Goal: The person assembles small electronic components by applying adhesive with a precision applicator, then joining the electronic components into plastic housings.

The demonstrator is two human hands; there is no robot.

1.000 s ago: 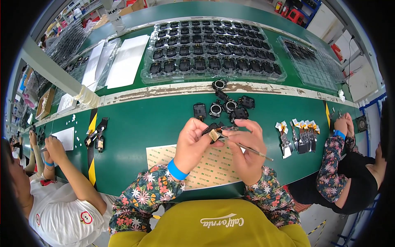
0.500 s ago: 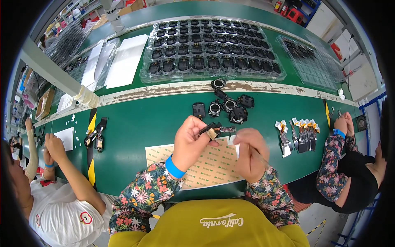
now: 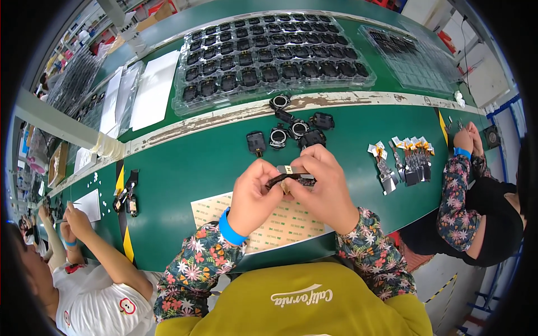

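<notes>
Small black part (image 3: 273, 181): between the fingertips of both hands, raised above the bench, partly hidden by the thumbs. A silver-grey strip (image 3: 288, 169) lies along its top edge, between the two sets of fingertips. Left hand (image 3: 249, 196): thumb and fingers closed on the part's left end. Right hand (image 3: 326, 190): thumb and fingers pinched on its right end; exact contact hidden. Below the fingers: a tan sheet (image 3: 280, 228) with green print, flat on the green bench (image 3: 174, 168). Just beyond the fingers: loose black housings (image 3: 300, 129), some with silver rings. Right of the fingers, well apart: flat cables (image 3: 417, 162) with white tabs. Farthest beyond: a clear tray (image 3: 235, 99) with rows of black parts.
</notes>
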